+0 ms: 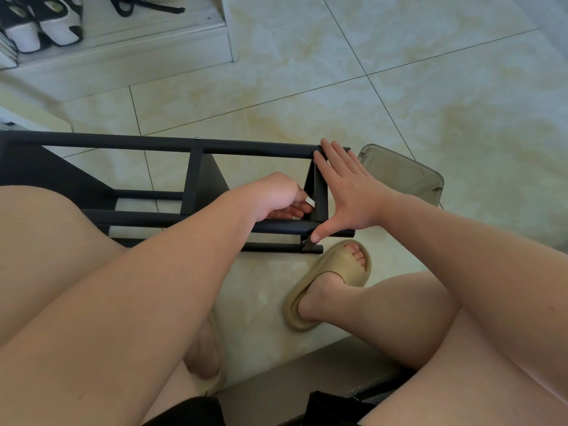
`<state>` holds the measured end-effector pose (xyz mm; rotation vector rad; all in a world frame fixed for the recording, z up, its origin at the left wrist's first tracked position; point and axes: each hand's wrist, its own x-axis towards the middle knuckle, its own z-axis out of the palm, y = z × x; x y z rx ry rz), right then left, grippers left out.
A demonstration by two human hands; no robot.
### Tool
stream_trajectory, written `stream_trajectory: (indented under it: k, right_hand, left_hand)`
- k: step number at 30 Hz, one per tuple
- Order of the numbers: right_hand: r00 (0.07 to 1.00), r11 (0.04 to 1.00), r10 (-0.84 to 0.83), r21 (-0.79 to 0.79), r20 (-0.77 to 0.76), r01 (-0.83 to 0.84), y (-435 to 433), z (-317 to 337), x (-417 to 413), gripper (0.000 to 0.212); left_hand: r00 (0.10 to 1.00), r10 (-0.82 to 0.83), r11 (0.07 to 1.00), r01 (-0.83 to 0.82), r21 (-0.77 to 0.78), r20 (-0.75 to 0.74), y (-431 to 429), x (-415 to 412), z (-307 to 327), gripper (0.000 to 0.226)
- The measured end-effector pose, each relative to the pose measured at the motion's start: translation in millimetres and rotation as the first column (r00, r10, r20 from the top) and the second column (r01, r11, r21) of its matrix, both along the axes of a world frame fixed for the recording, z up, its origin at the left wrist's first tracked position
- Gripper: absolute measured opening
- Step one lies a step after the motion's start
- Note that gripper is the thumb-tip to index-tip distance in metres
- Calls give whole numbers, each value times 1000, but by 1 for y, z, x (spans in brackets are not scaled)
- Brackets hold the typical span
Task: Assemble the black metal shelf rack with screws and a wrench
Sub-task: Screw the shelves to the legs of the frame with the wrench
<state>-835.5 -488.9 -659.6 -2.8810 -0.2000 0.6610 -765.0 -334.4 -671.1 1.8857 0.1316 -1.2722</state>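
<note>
The rack (196,173) is matte black throughout, with a silvery screw (197,138) on its top bar. The wrench (309,200) shows pale silver-white. The floor (430,87) is glossy cream tile, marbled with yellowish-brown veins and crossed by thin dark grout lines. The slipper (335,265) is plain beige. The bin (408,176) is smoky translucent grey. The shoes (46,23) are black and white, the shorts (190,413) black.

No readable text, label, brand, number or sign anywhere in view
</note>
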Motion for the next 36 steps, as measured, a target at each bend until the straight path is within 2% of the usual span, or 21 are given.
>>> stream_trajectory:
  k: [16,18,21,24,30,33,36]
  right_hand:
    - [1000,1000,2,-5,-3,-2,0,-1,1,158]
    - [1000,1000,1,-3,-3,-1,0,0,0,158]
    - [1000,1000,-2,0,-2,2,1,0,0,158]
    - [1000,1000,0,-1,1,0,1,0,0,157]
    - [1000,1000,-4,3,0,4,2,1,0,158]
    - [1000,1000,-6,3,0,6,2,1,0,158]
    - [1000,1000,-4,-3,2,4,2,1,0,158]
  left_hand:
    - [944,-310,951,309,28,114,12,1,7,21]
    - [920,-363,931,362,36,150,14,2,6,17]
    - [836,-487,873,470,129,251,16,3,6,18]
    - [780,-563,827,532,183,274,16,2,4,16]
    - [738,-618,787,581,210,273,17,1,4,12]
    - [753,-599,801,556,223,274,18,4,7,22]
    - [730,-617,786,555,270,294,21,9,11,24]
